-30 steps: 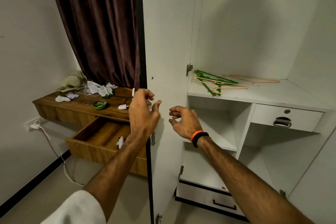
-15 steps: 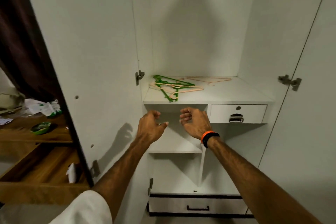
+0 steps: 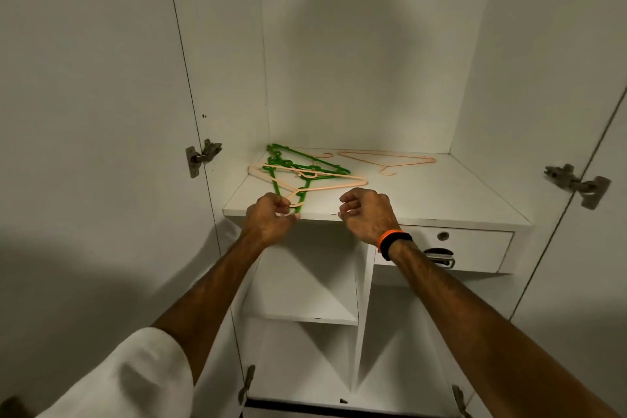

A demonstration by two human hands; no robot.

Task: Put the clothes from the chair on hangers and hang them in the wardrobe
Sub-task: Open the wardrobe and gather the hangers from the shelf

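An open white wardrobe fills the view, and its shelf (image 3: 441, 200) carries a pile of hangers. A peach hanger (image 3: 325, 180) lies across green hangers (image 3: 305, 163) at the shelf's left front. Another peach hanger (image 3: 390, 159) lies apart at the back. My left hand (image 3: 268, 217) is at the shelf's front edge and pinches the hook of the near peach hanger. My right hand (image 3: 366, 214), with an orange and black wristband, hovers just right of it with fingers loosely curled, holding nothing. No clothes or chair are in view.
Both wardrobe doors (image 3: 101, 146) stand open at the sides, with hinges (image 3: 203, 156) on the frame. Below the shelf are a small drawer with a metal handle (image 3: 441, 256), a lower open shelf (image 3: 305, 316) and a vertical divider.
The view has swung from the desk and curtain to face the wardrobe closely. Both hands rose to the shelf edge, and the left hand took hold of the peach hanger's hook.
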